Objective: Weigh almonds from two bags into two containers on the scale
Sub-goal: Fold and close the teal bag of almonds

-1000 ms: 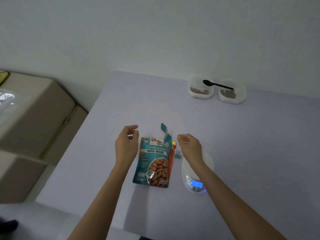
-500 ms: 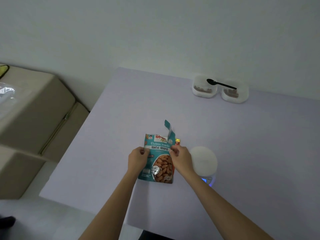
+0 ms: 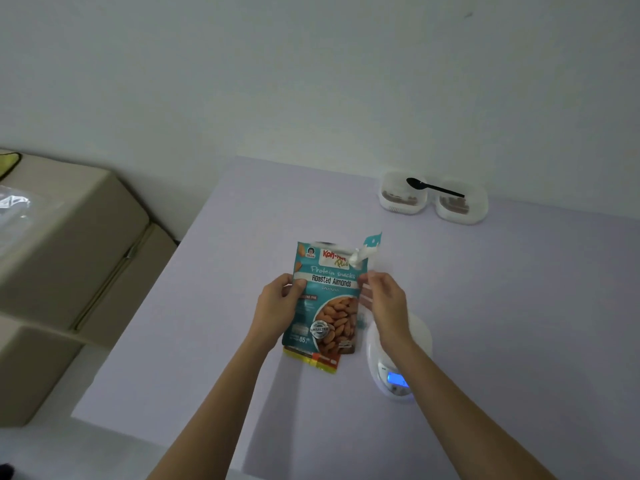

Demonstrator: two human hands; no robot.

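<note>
A plain pale wall (image 3: 311, 81) fills the view from 10 to 2 o'clock, dimly lit. The lilac desk (image 3: 242, 220) meets it. At 9 o'clock a beige cushioned sofa (image 3: 69, 254) stands on pale floor (image 3: 41, 452).

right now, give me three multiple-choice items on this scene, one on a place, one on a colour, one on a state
1. Where does the black spoon lie?
A on the floor
B across the two containers
C on the box

2. What is the main colour of the Roasted Almonds bag?
A teal
B red
C black

3. The display on the scale is
A dark
B cracked
C lit blue

Answers:
1 B, the spoon spans both rims.
2 A, teal covers the bag's front.
3 C, the screen glows blue.
</note>
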